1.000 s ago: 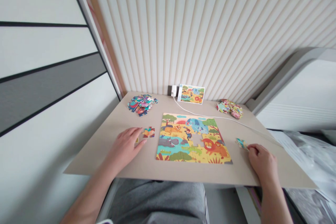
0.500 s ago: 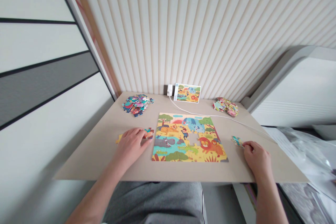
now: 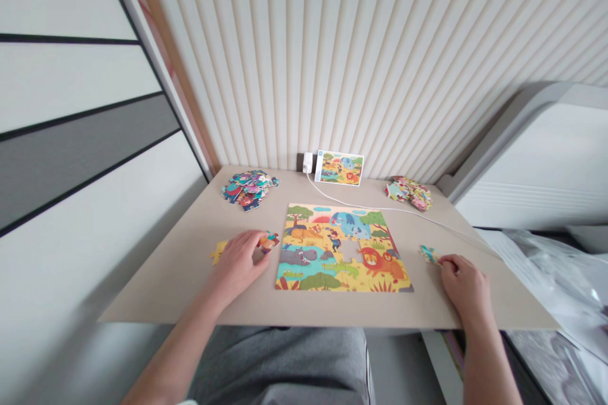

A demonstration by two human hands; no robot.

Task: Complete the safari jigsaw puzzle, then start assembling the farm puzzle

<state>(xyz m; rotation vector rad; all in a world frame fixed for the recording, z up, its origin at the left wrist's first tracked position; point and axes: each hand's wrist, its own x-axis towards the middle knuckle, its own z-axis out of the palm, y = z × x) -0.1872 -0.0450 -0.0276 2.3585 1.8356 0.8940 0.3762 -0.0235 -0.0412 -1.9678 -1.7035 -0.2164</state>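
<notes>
A nearly finished jigsaw puzzle (image 3: 332,247) of cartoon safari animals lies flat in the middle of the board, with a gap (image 3: 349,250) right of centre. My left hand (image 3: 237,262) rests left of it, thumb and fingertips pinching a multicoloured puzzle piece (image 3: 268,242). A yellow puzzle piece (image 3: 218,252) lies just beyond the hand's outer side. My right hand (image 3: 463,285) sits right of the puzzle, its fingertips gripping a blue-green puzzle piece (image 3: 429,255) against the board.
The tan board (image 3: 166,288) holds two piles of loose pieces (image 3: 249,190) (image 3: 408,193). A picture card (image 3: 339,168) leans against the ribbed wall beside a white charger (image 3: 308,162), whose cable crosses the board's far side. Plastic sheeting lies beyond the right edge.
My left hand has moved from beside the multicoloured piece onto it, and the yellow piece now lies on the hand's outer side. The view has shifted slightly; my right hand stays nearly still.
</notes>
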